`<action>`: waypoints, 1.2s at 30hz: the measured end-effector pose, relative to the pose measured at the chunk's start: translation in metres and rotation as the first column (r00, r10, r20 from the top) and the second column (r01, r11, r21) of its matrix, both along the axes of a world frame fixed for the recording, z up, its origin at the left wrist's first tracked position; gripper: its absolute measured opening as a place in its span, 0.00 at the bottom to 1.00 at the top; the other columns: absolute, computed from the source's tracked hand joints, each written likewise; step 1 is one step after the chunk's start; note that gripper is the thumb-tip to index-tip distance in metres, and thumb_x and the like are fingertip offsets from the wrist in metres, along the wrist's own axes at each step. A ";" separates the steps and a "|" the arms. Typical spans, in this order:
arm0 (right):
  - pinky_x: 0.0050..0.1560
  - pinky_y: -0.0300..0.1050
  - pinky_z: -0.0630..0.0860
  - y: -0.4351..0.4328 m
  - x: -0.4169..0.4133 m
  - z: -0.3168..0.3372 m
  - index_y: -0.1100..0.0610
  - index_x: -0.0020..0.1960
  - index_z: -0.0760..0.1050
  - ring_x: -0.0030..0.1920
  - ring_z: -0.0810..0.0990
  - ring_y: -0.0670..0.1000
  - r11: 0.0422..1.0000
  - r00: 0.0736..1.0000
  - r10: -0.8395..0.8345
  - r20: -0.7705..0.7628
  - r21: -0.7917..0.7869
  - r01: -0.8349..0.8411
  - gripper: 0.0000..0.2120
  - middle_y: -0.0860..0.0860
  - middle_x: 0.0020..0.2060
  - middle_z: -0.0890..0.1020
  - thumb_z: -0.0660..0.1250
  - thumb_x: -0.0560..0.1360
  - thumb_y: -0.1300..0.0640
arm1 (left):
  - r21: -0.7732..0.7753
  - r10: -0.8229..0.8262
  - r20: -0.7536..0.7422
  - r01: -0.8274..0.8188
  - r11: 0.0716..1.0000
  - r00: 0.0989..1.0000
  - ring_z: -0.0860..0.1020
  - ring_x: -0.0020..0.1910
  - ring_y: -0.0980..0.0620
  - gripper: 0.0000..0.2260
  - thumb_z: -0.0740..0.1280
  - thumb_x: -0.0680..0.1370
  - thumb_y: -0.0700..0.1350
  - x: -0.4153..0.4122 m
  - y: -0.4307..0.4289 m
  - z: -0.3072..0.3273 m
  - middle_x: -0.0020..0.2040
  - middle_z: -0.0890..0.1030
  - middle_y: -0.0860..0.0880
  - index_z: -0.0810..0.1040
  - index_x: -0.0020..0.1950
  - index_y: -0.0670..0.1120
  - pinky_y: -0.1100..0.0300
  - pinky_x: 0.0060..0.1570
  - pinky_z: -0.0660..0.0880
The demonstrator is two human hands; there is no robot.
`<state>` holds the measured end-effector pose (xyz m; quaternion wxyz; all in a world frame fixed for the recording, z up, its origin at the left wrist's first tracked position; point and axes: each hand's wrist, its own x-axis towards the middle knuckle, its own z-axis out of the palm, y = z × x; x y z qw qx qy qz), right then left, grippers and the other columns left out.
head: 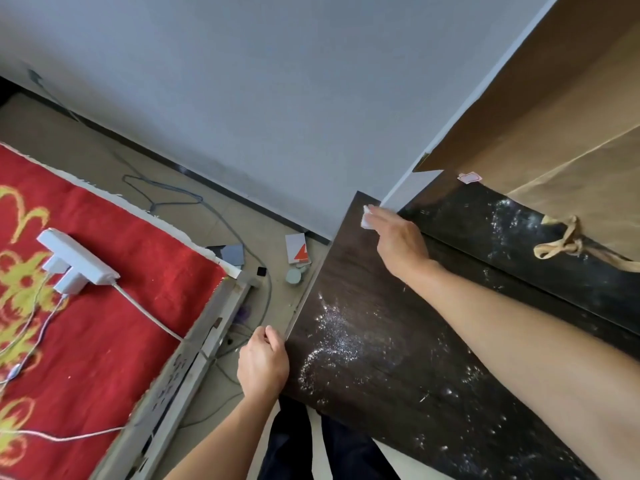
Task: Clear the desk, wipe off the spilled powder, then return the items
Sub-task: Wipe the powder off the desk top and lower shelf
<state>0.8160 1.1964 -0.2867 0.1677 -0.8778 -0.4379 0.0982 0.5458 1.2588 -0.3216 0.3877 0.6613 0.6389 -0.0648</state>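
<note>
Left of the left hand, a power strip was seen on a red patterned cover. That hand was curled over the edge of the desk. Beyond it, a white-and-orange box was laid on the floor, so clearing was judged largely done. Powder was spread between the hands, unwiped. The right hand was pinched on a white wipe at the far corner, and right of it a paper bag was left. Nothing was yet returned.
</note>
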 end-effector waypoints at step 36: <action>0.67 0.39 0.68 -0.112 -0.046 -0.010 0.60 0.51 0.81 0.62 0.78 0.52 0.982 0.984 0.139 -0.108 0.147 -0.122 0.15 0.53 0.59 0.80 0.60 0.72 0.72 | 0.074 -0.021 -0.093 0.028 0.997 0.995 0.73 0.41 0.43 0.14 0.53 0.78 0.47 0.002 -0.003 -0.001 0.38 0.77 0.44 0.72 0.38 0.43 0.52 0.40 0.68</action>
